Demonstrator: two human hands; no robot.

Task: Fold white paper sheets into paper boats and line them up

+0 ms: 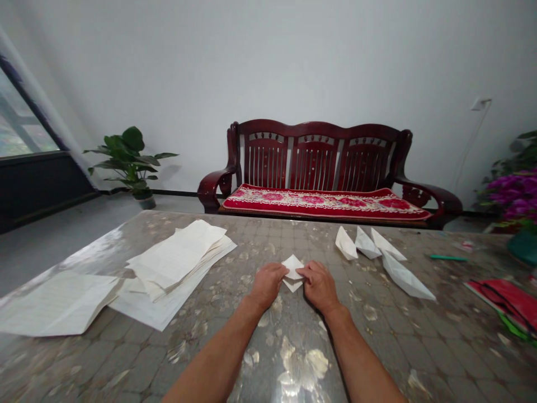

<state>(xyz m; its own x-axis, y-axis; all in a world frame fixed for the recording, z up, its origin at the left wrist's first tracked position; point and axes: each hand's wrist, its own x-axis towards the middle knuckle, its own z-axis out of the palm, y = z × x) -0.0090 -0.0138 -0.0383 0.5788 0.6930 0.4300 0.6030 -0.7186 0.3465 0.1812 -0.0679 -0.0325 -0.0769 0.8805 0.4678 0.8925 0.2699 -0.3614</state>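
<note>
A small folded piece of white paper (pixel 292 267) lies on the glossy patterned table (pixel 293 358), between both my hands. My left hand (pixel 267 283) is closed, pinching the paper's left side. My right hand (pixel 319 284) is closed too, its fingers pressed on the paper's right side. Both forearms reach in from the bottom edge. To the right, a little farther back, lie several finished folded paper shapes (pixel 380 256).
A loose stack of white sheets (pixel 176 263) and a large creased sheet (pixel 54 302) lie at the left. Red and green items (pixel 509 305) and a green pen (pixel 448 258) sit at the right edge. Behind the table stand a wooden bench (pixel 319 168) and potted plants.
</note>
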